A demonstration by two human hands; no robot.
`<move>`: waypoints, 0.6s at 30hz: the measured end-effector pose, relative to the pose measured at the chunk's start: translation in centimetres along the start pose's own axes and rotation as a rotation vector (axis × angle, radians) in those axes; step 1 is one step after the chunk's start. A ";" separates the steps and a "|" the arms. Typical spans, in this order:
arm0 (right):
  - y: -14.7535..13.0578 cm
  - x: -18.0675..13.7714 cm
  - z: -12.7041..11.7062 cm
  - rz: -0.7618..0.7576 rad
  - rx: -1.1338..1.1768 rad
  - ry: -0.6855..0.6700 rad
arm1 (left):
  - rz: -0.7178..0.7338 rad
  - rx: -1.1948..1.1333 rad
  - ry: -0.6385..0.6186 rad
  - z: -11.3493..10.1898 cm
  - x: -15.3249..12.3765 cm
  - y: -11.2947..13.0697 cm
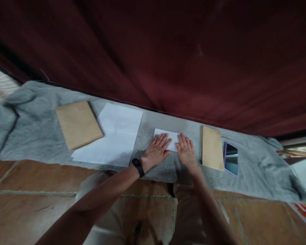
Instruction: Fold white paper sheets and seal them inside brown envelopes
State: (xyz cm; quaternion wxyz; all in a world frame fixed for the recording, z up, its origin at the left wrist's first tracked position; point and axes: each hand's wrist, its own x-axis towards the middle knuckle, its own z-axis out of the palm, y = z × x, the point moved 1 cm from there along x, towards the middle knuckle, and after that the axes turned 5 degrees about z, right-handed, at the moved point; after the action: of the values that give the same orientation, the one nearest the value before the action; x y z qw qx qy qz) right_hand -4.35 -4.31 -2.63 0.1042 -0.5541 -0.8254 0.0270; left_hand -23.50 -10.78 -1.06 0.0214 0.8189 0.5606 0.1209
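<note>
A small folded sheet of white paper (172,145) lies flat on the grey cloth, under both hands. My left hand (156,149), with a black band on the wrist, rests on its left part, fingers stretched out and slightly spread. On its right end lies my right hand (186,151), flat with the fingers extended. Large sheets of white paper (117,136) lie left of my hands, creased across the middle. A stack of brown envelopes (79,124) overlaps their left side. To the right of my right hand is another brown envelope stack (212,148), narrower.
A phone (231,159) lies right of the narrow envelopes. Grey cloth (257,163) covers the long narrow surface. Behind it rises a dark red upright surface (181,68). Below is a tiled floor (35,183), with my legs close to the front edge.
</note>
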 end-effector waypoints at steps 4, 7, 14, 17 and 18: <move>0.9 0.1 -0.4 -0.009 0.038 0.017 | -0.013 -0.002 -0.002 -0.2 0.1 0.2; 0.5 0.8 -1.2 -0.031 0.178 0.074 | -0.017 -0.001 0.002 -0.4 0.1 0.3; -3.3 1.0 -1.2 -0.177 0.377 -0.051 | -0.020 0.018 -0.021 -0.6 0.3 0.6; -4.1 0.4 -0.5 -0.189 0.245 -0.090 | -0.023 0.014 -0.031 -0.6 0.4 0.6; -4.2 0.3 -0.4 -0.183 0.206 -0.088 | -0.023 0.007 -0.031 -0.6 0.4 0.6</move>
State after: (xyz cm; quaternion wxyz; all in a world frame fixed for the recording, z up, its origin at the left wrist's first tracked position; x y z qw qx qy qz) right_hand -8.14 -5.68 -1.51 0.1264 -0.4613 -0.8691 0.1262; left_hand -22.95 -10.73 -0.29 0.0288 0.8143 0.5700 0.1062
